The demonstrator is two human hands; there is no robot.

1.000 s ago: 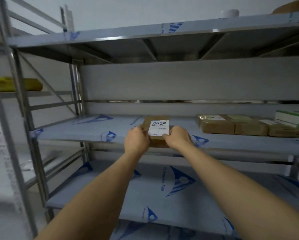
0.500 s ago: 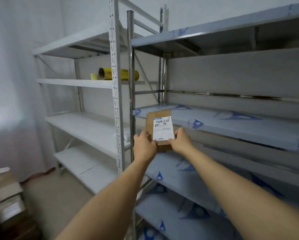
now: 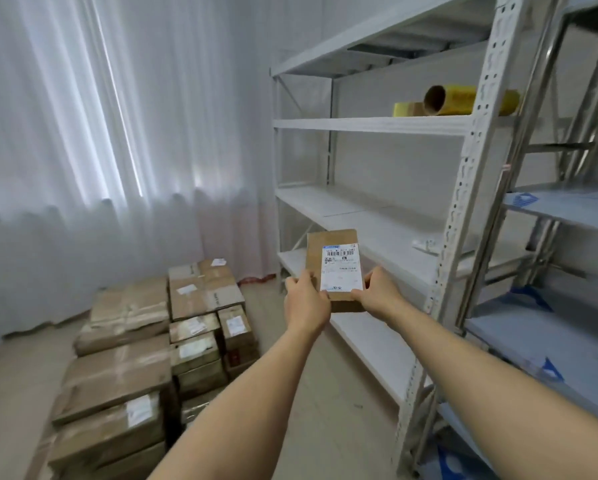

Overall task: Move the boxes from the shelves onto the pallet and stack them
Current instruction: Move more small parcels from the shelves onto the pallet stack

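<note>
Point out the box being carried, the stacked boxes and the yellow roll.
box [image 3: 328,251]: head view, brown top face.
stacked boxes [image 3: 124,372]: head view, top of a big carton.
yellow roll [image 3: 460,98]: head view, its side.

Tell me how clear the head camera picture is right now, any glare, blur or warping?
Head view: backlit curtain glares in bright streaks; wide-angle lens bends the white shelf upright; stacked boxes look soft and smeared; the small cardboard box held by left hand and right hand is sharper, though its label text stays illegible.
</note>
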